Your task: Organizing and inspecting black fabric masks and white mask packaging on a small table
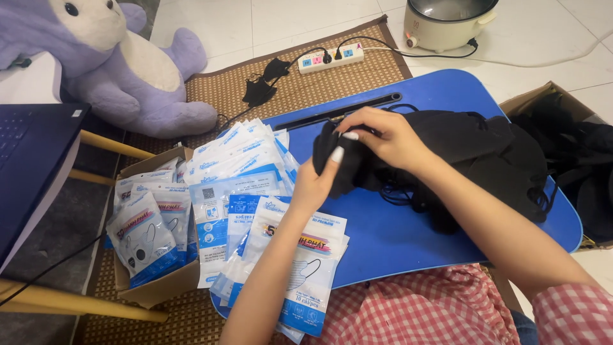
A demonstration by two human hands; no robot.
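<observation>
Two hands meet over the blue counter (408,243); my left hand (316,185) comes up from below and pinches the near edge of a small black mask stack (338,156), thumb and fingers closed on it; my right hand (383,137) lies on top of the same stack, fingers curled and grasping it from above; the stack is lifted a little off the counter, just left of the big heap of black masks (491,153) that covers the counter's right half; thin ear loops trail from the heap toward the stack. Left of the counter's edge a fan of printed white-and-blue bags (255,185) spreads out, some lying under my left forearm; further left of the counter a cardboard box (159,287) holds more filled bags; right of the counter a second box (562,108) holds more black cloth; beyond the counter lie a power strip (331,59), a cooker (447,22) and a purple plush toy (128,76). As I judge it, the main risk is the loops; if they are tangled with the heap, pulling the stack away could drag extra masks along or skew the stack; my grip is only on the edges, so the layers might slip apart; my left forearm could also sweep the loose bags off the counter's edge.
</observation>
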